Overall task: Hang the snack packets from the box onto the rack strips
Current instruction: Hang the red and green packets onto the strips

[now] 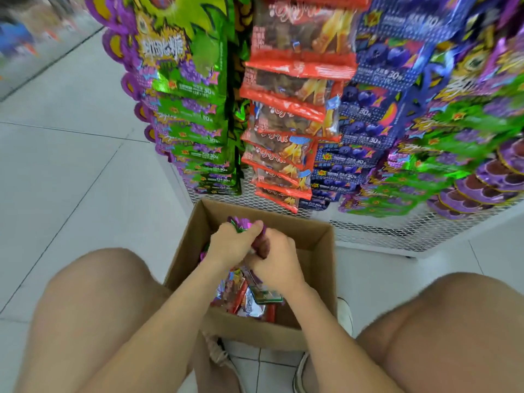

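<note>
An open cardboard box [317, 239] stands on the floor between my knees, with several loose snack packets [249, 303] inside. Both hands are over the box. My left hand [231, 242] is closed around a bunch of purple and green foil packets [241, 224] whose tops stick out above my fist. My right hand [279, 263] is closed on the same bunch just beside it; a green-edged packet [268, 296] hangs below that hand. Right behind the box, the rack strips [283, 165] hang full of green, red and blue packets.
A white wire-mesh rack base [397, 231] stands behind and to the right of the box. Purple round-edged packets [482, 182] hang at the far right. My bare knees [93, 307] flank the box, shoes below it. Grey tiled floor [71, 165] stretches left.
</note>
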Demonstrator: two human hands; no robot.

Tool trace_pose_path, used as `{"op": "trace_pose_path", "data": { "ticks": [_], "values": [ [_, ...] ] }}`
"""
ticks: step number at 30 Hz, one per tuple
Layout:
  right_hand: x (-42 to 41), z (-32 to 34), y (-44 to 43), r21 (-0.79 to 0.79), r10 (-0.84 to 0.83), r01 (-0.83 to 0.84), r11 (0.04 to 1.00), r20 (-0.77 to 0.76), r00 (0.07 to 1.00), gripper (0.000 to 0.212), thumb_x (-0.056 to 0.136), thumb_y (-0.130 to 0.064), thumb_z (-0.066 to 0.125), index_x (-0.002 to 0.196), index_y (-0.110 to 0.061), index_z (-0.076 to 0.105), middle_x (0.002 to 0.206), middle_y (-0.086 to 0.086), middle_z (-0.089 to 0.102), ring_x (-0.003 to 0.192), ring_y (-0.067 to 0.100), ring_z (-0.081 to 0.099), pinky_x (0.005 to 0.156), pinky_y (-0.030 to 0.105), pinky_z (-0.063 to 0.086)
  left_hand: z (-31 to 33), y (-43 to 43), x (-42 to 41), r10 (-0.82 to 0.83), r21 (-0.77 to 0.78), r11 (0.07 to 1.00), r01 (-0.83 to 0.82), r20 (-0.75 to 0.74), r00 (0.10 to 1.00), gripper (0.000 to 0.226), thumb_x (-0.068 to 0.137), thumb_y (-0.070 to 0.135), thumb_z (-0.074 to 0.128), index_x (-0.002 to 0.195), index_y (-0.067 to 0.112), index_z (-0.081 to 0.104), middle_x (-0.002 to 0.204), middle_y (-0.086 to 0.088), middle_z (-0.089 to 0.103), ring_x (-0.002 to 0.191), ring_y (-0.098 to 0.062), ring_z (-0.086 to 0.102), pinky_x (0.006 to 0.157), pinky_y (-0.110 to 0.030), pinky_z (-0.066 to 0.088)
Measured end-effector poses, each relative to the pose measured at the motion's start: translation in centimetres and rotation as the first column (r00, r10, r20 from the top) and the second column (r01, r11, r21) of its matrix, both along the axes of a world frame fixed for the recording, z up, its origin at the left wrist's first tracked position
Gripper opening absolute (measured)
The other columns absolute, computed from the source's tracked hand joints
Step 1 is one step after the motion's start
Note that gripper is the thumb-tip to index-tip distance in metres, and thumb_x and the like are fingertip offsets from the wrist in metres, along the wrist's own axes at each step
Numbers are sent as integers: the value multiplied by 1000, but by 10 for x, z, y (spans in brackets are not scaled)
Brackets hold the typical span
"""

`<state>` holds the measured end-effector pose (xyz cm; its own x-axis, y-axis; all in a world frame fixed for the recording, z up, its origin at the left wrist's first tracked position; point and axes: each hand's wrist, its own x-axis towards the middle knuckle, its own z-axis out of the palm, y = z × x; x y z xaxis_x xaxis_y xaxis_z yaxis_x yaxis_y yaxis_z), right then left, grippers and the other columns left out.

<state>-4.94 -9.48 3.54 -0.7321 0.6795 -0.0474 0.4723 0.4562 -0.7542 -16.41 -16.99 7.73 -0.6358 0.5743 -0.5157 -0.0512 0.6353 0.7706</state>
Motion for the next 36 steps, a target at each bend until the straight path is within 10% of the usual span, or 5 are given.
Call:
{"op": "trace_pose_path", "data": {
  "ticks": [7,15,22,28,36],
  "values": [
    [19,54,1,58,237,-239,969,36,971,27,74,-25,78,95,-32,62,100,-15,61,90,8,60,80,37,56,49,-18,5,59,249,959,-134,286,956,12,101,28,70,97,17,72,114,-20,75,104,-35,75,83,-54,65],
    [35,104,19,237,-43,56,970,-60,997,36,98,-36,67,133,-30,62,117,-15,50,93,1,58,91,35,55,61,-27,-10,-74,157,985,73,-5,997,40,106,28,63,143,14,59,136,-1,64,125,-20,62,105,-44,48],
    [39,160,25,410,-22,13,912,17,1000,36,97,-50,60,109,-18,73,102,-4,43,102,19,40,92,38,43,134,-28,-27,-232,297,913,278,-182,956,17,104,17,62,96,21,77,99,-9,74,105,-27,69,103,-45,48],
    [25,267,24,359,82,23,933,-273,958,36,101,-31,66,69,-33,51,59,-14,49,56,7,38,57,29,31,231,-11,-33,55,528,809,260,-508,859,16,93,16,63,84,24,75,69,8,57,58,-6,49,58,-22,37],
    [-39,398,44,489,15,252,835,-477,879,28,101,-22,59,126,-16,68,104,6,74,99,35,63,83,41,50,361,26,-72,447,681,711,176,-631,635,51,88,29,54,138,21,59,134,5,53,120,-8,53,102,-19,40]
  ]
}}
